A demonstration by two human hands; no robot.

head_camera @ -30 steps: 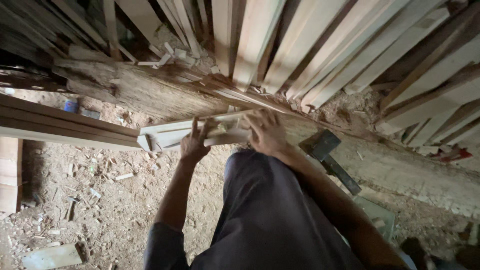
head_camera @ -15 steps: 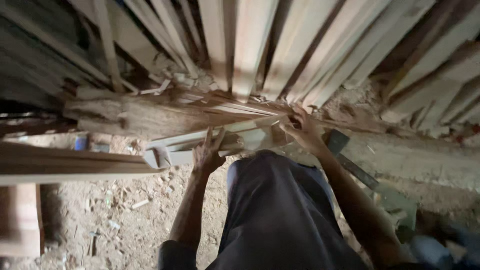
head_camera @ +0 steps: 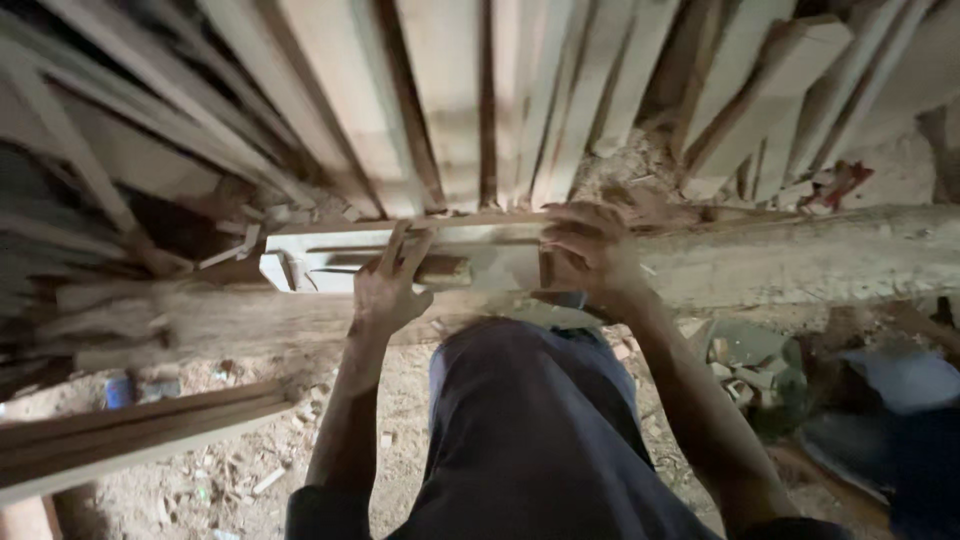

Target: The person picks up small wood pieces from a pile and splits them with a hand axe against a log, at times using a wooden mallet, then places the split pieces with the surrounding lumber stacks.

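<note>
Sawdust and wood chips covered the dirt floor (head_camera: 180, 480); pale sawn planks (head_camera: 440, 110) leaned in rows behind a rough, bark-stripped log (head_camera: 800, 265). Head view: a flat, light wooden workpiece (head_camera: 470, 262) lay lengthwise on the log. Left hand (head_camera: 385, 290) pressed on it, fingers spread. Right hand (head_camera: 590, 250) curled over its right end, gripping the edge. Dark trousers (head_camera: 530, 430) filled the foreground.
</note>
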